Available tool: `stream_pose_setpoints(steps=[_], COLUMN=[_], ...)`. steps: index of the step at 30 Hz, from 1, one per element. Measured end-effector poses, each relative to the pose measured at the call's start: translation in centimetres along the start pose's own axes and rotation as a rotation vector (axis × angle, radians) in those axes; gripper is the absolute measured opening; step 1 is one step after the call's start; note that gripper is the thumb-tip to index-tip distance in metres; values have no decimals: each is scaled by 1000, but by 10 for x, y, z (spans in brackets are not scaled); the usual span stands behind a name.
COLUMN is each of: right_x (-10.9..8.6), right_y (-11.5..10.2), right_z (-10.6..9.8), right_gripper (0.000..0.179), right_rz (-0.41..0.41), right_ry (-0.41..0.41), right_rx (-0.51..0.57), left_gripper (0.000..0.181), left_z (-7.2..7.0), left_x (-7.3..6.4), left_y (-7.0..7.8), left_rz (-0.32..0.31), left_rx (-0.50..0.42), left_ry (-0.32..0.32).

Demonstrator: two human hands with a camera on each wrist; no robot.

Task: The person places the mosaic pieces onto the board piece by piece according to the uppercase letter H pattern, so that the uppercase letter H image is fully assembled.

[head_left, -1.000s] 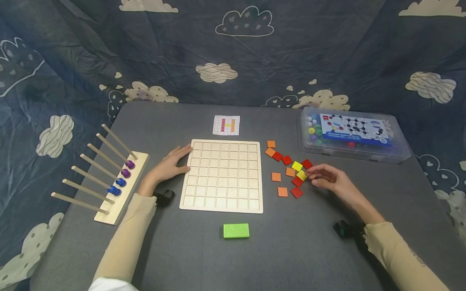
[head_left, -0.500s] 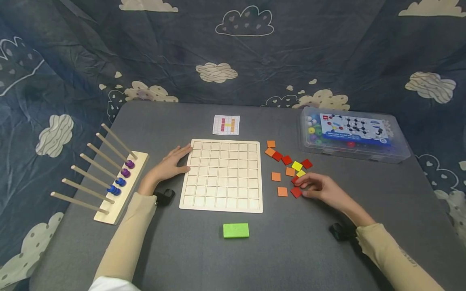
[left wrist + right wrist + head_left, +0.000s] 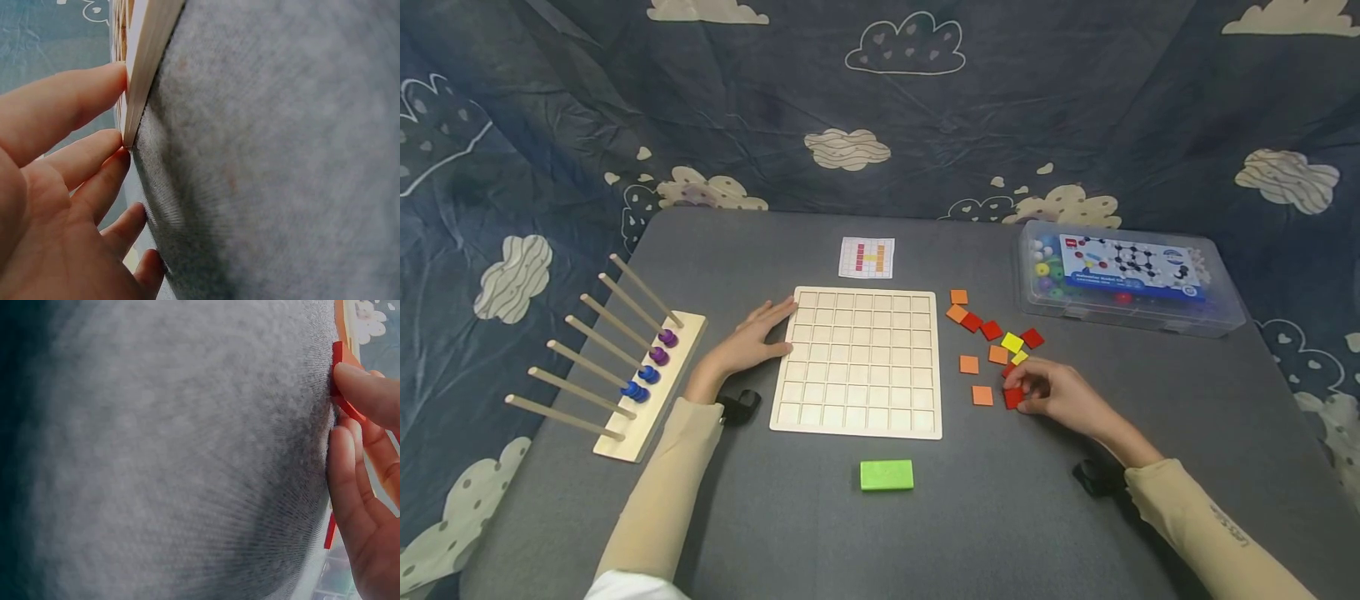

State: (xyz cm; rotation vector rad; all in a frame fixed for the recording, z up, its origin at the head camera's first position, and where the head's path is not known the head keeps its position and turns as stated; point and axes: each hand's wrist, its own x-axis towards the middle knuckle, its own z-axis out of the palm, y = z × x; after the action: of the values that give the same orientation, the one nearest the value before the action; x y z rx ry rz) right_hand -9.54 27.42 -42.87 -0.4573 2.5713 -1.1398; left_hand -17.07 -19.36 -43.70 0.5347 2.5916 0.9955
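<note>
My left hand (image 3: pixel 743 346) rests at the left edge of a pale wooden grid board (image 3: pixel 856 363), thumb and fingers spread. In the left wrist view its fingertips touch the side of the board (image 3: pixel 142 69). To the right of the board, my right hand (image 3: pixel 1062 398) pinches a square red tile (image 3: pixel 1013 397) between thumb and fingers, low over the table. The right wrist view has the thumb (image 3: pixel 362 390) across the red tile's edge. Around that hand lie loose red, orange (image 3: pixel 982 396) and yellow tiles (image 3: pixel 1012 342); one red tile is partly covered by the fingers.
A small pattern card (image 3: pixel 867 258) lies behind the board, and a green block (image 3: pixel 887 476) in front. At left stands a wooden peg rack (image 3: pixel 617 448) with blue and purple beads. A clear molecular model box (image 3: pixel 1131 279) sits at back right.
My right hand has come left and toward the front, from beside the yellow tile to the front red tile, which has turned slightly in its fingers. The left hand stays put.
</note>
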Motion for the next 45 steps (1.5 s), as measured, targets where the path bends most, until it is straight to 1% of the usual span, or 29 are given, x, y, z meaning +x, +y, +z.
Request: stream_pose_setpoints(steps=[5, 10, 13, 17, 20, 25, 28, 31, 32, 33, 38, 39, 42, 45], right_x=[-1, 1, 6, 19, 33, 63, 82, 100, 104, 110, 137, 145, 160, 175], right_y=[3, 5, 2, -6, -14, -30, -41, -54, -62, -65, -81, -80, -88, -96], right_z=[-2, -6, -9, -11, -9, -2, 5, 11, 13, 15, 31, 35, 44, 54], right_gripper=[21, 14, 16, 20, 22, 24, 23, 22, 21, 20, 18, 17, 17, 17], right_rz=[14, 60, 80, 95, 110, 136, 114, 67, 53, 45, 42, 40, 34, 28], right_ry=[-6, -39, -49, -43, -38, -41, -47, -58, -66, -67, -75, -77, -90, -96], right_rx=[52, 183, 253, 288, 291, 342, 383, 415, 427, 431, 451, 458, 485, 468], left_gripper=[71, 71, 70, 69, 69, 69, 69, 69, 69, 68, 68, 68, 69, 69], left_z=[1, 1, 1, 1, 0, 0, 1, 0, 0, -1, -2, -2, -2, -2], left_x=[1, 1, 1, 0, 0, 1, 1, 0, 0, 0, -1, -1, -1, -1], left_y=[-1, -1, -1, -1, 0, 0, 0, 2, 2, 3, 5, 5, 6, 5], left_rz=[-5, 3, 14, 36, 45, 39, 31, 22, 18, 14, -4, -7, -12, -16], left_rx=[-4, -7, -8, -16, -20, -6, -2, 9, 10, 15, 39, 43, 42, 40], left_ry=[-3, -12, -14, -13, -14, -16, -15, -22, -26, -29, -34, -34, -33, -33])
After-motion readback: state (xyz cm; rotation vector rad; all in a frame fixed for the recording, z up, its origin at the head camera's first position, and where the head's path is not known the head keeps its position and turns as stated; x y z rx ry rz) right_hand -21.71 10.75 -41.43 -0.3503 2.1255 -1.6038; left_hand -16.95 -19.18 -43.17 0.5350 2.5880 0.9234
